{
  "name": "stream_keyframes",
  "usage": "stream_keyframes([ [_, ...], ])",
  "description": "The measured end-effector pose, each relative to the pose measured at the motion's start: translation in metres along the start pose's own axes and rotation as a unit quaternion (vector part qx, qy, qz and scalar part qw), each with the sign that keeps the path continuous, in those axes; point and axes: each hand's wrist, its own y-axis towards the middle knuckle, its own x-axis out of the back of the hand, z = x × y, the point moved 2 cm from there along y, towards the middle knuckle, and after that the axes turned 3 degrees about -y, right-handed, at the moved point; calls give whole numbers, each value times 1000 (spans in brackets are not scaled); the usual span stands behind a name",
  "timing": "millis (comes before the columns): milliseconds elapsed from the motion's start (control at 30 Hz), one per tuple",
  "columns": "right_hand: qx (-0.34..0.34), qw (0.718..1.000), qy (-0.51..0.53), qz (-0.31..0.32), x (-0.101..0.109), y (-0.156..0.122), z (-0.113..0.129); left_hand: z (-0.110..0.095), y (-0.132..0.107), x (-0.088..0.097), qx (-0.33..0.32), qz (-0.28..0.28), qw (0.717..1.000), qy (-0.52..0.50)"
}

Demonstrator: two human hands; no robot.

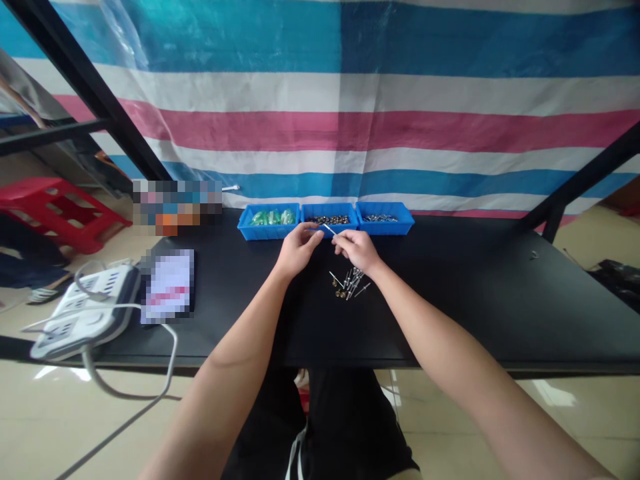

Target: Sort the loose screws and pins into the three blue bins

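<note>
My right hand [356, 249] pinches a thin silver metal pin [329, 230] between thumb and fingers, with its end pointing up and left. My left hand [299, 248] is just to the left, its thumb and index finger drawn close together at the pin's far end. Whatever lies between those left fingertips is too small to make out. Below my right hand, a loose pile of similar silver pins [354, 283] lies on the black table [450, 300], beside a few small brass-coloured pieces [341, 293]. Behind my hands stands the middle blue bin [354, 230], holding small brown and brass-coloured parts.
The left blue bin [270, 232] holds green-and-clear pieces; the right blue bin [387, 229] holds silver parts. At the table's left are a white power strip [85, 310] with cables and a blurred notebook-like item [169, 283]. A striped sheet [310, 93] hangs behind.
</note>
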Motion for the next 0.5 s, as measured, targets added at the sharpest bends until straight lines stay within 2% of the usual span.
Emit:
stream_keyframes([
  [133, -61, 989, 97, -93, 11, 9, -13, 6, 3, 5, 10, -50, 998, 36],
  [267, -101, 957, 194, -190, 27, 16, -23, 12, 5, 7, 15, -64, 995, 74],
  [367, -115, 938, 216, -245, 39, 18, -30, 15, 5, 8, 11, -59, 995, 84],
  [500, -125, 925, 217, -285, 49, 20, -37, 18, 6, 8, 12, -56, 994, 91],
])
